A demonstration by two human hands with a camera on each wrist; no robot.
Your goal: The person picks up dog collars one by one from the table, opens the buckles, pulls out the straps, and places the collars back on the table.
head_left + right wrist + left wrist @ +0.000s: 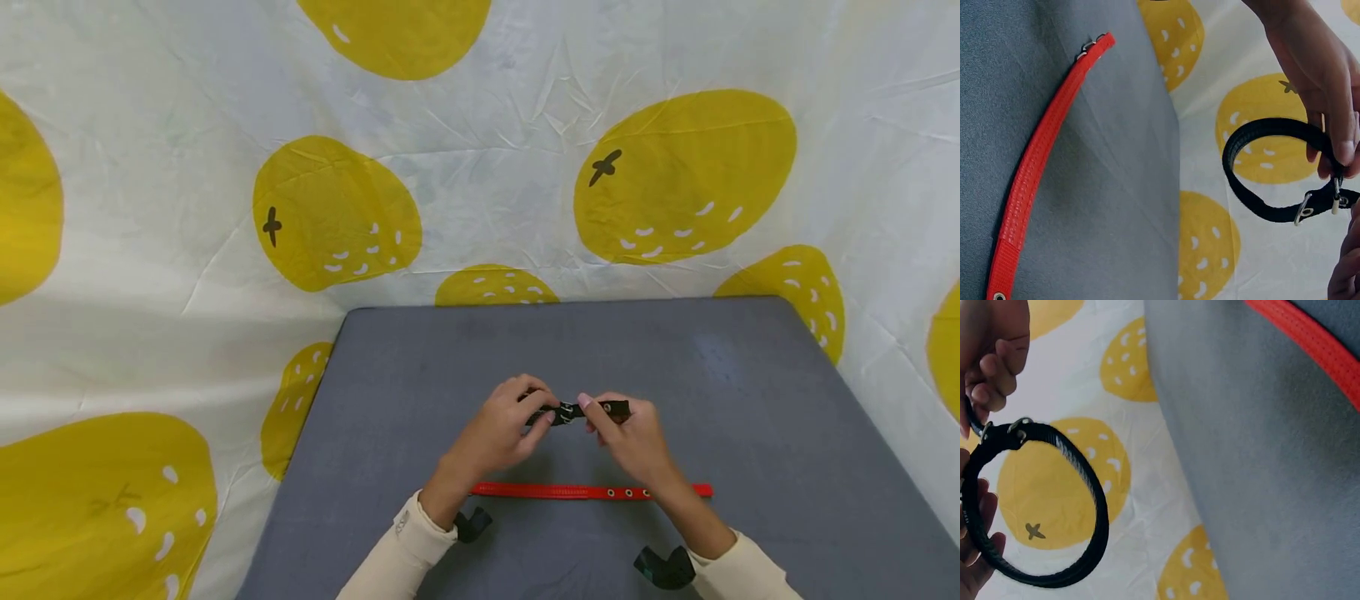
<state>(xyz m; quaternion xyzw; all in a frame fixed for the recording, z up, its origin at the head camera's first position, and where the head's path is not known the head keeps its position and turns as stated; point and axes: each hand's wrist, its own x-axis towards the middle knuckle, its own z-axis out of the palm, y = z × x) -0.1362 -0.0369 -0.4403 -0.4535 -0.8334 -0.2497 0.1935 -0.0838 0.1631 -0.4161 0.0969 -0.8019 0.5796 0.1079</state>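
Note:
A black collar (566, 412) is bent into a closed ring above the table, its strap run through the metal buckle (1302, 209). My left hand (498, 429) grips it beside the buckle, fingers curled over the band. The strap's free end, with an eyelet showing, is pinched between thumb and fingers of my right hand (630, 433). In the left wrist view the ring of the collar (1100, 506) hangs below the right hand (997, 356). A red collar (540, 491) lies stretched out flat on the table under my forearms, touched by neither hand.
A grey cloth-covered table (450, 350) spreads beneath both hands. White fabric with yellow fruit prints (682, 175) hangs behind it and on both sides. Dark wrist straps (666, 568) show at the cuffs of the cream sleeves (742, 571).

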